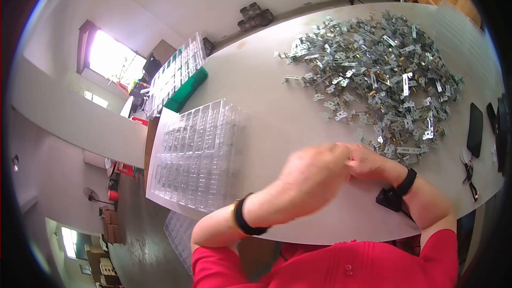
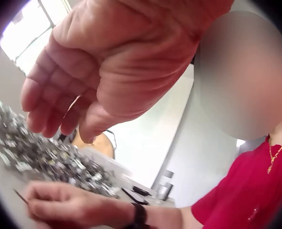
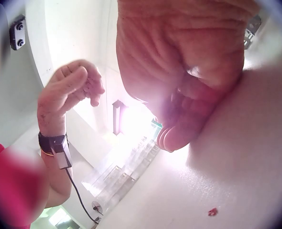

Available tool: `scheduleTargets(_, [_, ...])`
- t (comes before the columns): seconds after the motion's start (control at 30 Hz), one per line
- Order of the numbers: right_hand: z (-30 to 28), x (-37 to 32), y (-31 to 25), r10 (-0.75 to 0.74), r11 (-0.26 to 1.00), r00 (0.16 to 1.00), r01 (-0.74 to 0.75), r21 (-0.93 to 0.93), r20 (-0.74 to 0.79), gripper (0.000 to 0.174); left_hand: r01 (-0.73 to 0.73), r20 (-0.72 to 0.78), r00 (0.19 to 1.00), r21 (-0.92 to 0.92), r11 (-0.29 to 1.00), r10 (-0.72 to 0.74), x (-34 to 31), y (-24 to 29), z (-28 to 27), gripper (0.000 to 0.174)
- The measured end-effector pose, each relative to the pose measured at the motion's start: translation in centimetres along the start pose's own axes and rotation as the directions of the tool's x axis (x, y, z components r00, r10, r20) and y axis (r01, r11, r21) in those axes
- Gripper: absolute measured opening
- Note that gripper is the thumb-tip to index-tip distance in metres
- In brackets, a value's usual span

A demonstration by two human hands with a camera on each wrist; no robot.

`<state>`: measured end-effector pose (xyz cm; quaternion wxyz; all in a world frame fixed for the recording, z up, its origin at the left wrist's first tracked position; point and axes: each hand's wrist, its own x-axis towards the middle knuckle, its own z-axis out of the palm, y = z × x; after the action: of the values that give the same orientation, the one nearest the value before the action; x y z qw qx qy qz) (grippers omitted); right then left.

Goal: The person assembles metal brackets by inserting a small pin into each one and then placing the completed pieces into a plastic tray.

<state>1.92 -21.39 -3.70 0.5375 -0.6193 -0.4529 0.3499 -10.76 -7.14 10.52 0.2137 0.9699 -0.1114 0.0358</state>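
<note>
My left hand (image 1: 314, 178) is raised over the table, overlapping the right one in the head view. Its fingers hang loosely bent in the left wrist view, with nothing seen in them. Low over the tabletop, my right hand (image 1: 369, 161) has its fingers curled together. A thin dark strip (image 2: 20, 195) sticks out from those fingertips in the left wrist view; the rest of it is hidden in the grip, and I cannot tell its kind. Just beyond the right hand lies a large heap of small metal brackets (image 1: 373, 69), some with brass-coloured parts.
Stacked clear plastic trays (image 1: 197, 154) with compartments stand at the table's left. Behind them is a green crate (image 1: 186, 89) with more trays. At the right lie a black phone-like slab (image 1: 474, 130) and pliers (image 1: 468, 176). A small red speck (image 3: 213, 212) marks the tabletop.
</note>
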Motion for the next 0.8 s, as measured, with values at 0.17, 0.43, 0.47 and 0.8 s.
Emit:
scheduleTargets(0.17, [0.5,-0.4,-2.1,0.2,0.98,0.979,-0.2,0.005,-0.033,0.027,-0.359,-0.029,0.931,-0.248,0.9,0.363,4.1,4.2,5.0,0.015])
scheduleTargets(0.43, [0.8,-1.7,-3.9,0.02,0.989,0.993,-0.037,-0.142,-0.114,0.024,-0.344,-0.005,0.931,-0.345,0.873,0.365,7.7,4.4,8.7,0.015])
scheduleTargets(0.47, [0.9,-1.7,-3.9,-0.017,0.985,0.993,-0.004,-0.174,-0.12,0.024,-0.375,-0.019,0.915,-0.405,0.834,0.402,7.8,4.1,9.2,0.016])
scheduleTargets(0.8, [0.5,-0.4,-2.6,0.151,0.987,0.988,-0.152,-0.048,-0.027,0.018,-0.335,-0.086,0.928,-0.622,0.708,0.364,9.2,2.0,12.0,0.016])
